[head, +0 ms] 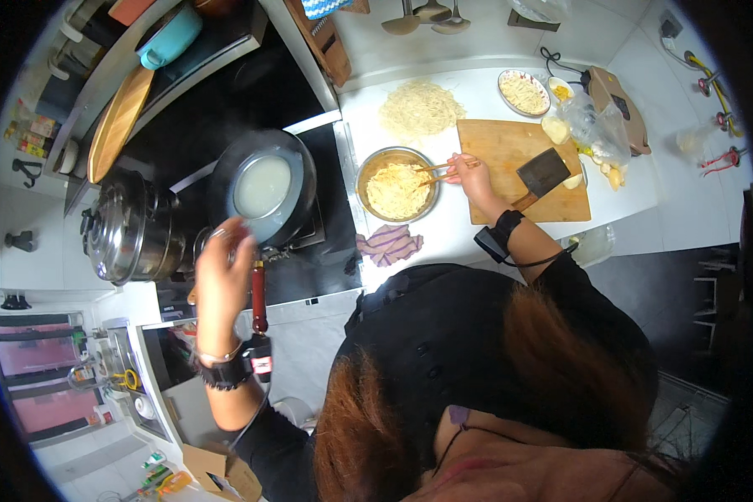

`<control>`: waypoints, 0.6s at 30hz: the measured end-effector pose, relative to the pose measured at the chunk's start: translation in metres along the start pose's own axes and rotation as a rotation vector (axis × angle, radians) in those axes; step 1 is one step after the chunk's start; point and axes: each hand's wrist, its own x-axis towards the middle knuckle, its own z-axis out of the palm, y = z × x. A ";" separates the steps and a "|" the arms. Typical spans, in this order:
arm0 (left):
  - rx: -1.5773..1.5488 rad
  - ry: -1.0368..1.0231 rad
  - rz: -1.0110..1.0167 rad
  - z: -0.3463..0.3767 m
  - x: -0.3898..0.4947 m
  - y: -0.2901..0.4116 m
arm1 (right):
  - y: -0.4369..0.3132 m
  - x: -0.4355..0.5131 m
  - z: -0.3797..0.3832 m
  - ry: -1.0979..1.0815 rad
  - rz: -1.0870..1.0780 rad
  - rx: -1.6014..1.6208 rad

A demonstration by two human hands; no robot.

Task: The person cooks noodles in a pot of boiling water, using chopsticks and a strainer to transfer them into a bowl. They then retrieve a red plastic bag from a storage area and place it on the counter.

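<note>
My right hand point(474, 179) grips a pair of wooden chopsticks point(438, 178). Their tips rest in pale yellowish, noodle-like shreds point(395, 191) inside a round steel bowl point(359, 188) on the white counter. My left hand point(224, 270) is raised over the front of the stove, near the wok's edge. Motion blurs its fingers, and a small reddish, shiny thing beside them is unclear. Cloudy whitish liquid point(263, 186) lies in the dark wok point(302, 163), whose red-brown handle point(259, 295) points towards me. A purple-striped cloth point(390, 245) lies close to the bowl.
A cleaver point(543, 172) lies on the wooden cutting board point(486, 138). Loose pale shreds point(420, 106) are spread on the counter, with more on a small plate point(524, 93). A lidded steel pot point(125, 232) stands left of the wok. A plastic bag point(599, 128) sits beside a brown appliance point(618, 106).
</note>
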 end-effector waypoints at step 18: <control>-0.894 -0.252 -0.766 0.330 0.033 -0.055 | -0.029 -0.057 0.016 -0.495 -0.589 -0.513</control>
